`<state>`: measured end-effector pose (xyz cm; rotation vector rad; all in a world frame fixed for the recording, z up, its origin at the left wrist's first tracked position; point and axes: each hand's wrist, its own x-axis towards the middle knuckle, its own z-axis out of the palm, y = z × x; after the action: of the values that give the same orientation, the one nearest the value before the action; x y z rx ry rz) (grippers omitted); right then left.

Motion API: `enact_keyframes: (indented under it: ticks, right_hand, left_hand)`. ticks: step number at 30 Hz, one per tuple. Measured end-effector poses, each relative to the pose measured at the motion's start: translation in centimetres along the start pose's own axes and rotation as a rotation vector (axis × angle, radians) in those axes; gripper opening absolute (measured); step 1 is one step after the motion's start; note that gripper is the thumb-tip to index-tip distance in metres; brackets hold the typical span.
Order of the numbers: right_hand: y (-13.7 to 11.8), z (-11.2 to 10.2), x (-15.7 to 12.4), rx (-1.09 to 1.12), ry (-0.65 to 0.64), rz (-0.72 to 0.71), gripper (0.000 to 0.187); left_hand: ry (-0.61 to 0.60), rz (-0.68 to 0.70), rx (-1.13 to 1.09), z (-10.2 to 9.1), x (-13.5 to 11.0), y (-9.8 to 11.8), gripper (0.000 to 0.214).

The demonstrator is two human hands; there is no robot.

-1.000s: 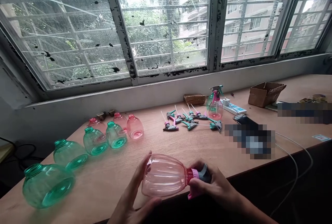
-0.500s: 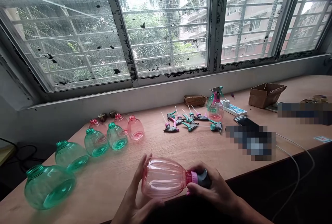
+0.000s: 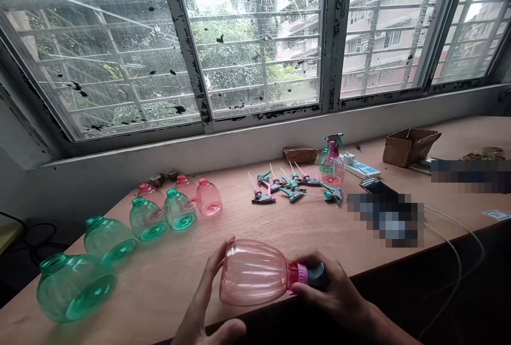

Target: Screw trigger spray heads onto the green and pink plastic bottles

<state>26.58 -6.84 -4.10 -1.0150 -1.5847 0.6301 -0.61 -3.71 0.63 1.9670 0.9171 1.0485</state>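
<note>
Moved since 0.5 s ago: left thumb, now lower and clear of the bottle [image 3: 253, 273]; bottle shifted very slightly rightward; pink bit of the spray head [image 3: 317, 276] below the right thumb shows less. Items further back: no clear change.
Bottle position: between the two hands, in front of the body, at the table's [image 3: 159, 292] near edge in this view; contact with the table top cannot be told.
Bottle axis: crosswise, lying on its side, nearly level; base to the left, neck to the right.
Neck end: pink collar [image 3: 302, 274] at the neck, in line with the bottle; how tight, not visible.
Right hand [image 3: 335, 289]: closed round the spray head, thumb on the near side, fingers over the far side; nearer the neck.
Left hand [image 3: 202, 307]: spread wide at the base end, fingers by the far side of the base, thumb apart below; finger contact cannot be told.
Near edge: rises to the right across the view, at an angle to the bottle; dark space below it.
Room, far side: bare wood between the bottle and the loose spray heads [image 3: 293, 195].
Limits, left: green bottles [image 3: 75, 292] well apart from the left hand; red bottles [image 3: 208, 200] farther back.
Limits, right: phone [image 3: 371, 185] and cable [image 3: 455, 260] beyond the right hand, apart from it.
</note>
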Motion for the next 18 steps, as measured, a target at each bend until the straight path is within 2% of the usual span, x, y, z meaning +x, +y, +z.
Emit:
enact_keyframes:
  ticks: [3, 6, 11, 18]
  right_hand:
    - [0.12, -0.04, -0.2, -0.013, -0.017, -0.01, 0.025]
    - [-0.05, -0.16, -0.22, 0.02, -0.006, 0.005, 0.026]
    - [-0.53, -0.35, 0.05, 0.045, 0.012, 0.029, 0.026]
    - [0.22, -0.31, -0.08, -0.09, 0.032, -0.124, 0.026]
  left_hand:
    - [0.009, 0.021, 0.037, -0.12, 0.38, -0.44, 0.07]
    - [0.02, 0.077, 0.055, 0.01, 0.5, -0.69, 0.073]
    - [0.041, -0.075, 0.024, 0.4, -0.02, -0.3, 0.072]
    - [0.029, -0.164, -0.087, 0.26, 0.39, -0.44, 0.084]
